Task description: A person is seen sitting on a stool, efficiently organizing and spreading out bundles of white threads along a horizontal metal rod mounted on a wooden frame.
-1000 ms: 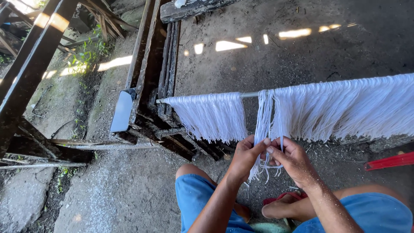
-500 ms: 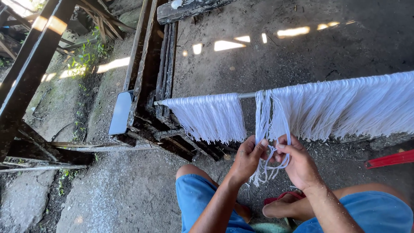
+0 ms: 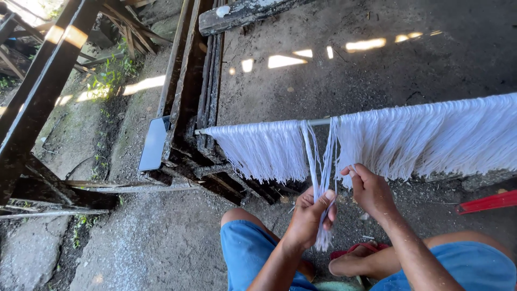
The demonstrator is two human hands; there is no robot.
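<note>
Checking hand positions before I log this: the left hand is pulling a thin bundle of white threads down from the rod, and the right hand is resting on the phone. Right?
Not quite. The right hand is not on the phone; it touches the white fringe hanging from the rod. The head view shows this. The left hand does hold the thin bundle.

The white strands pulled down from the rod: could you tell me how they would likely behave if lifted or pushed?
Probably floppy: the white strands hang limp from the rod. Likely light, since the left hand gathers a bunch in its fingers. They may tangle easily, being thin and densely packed.
</note>
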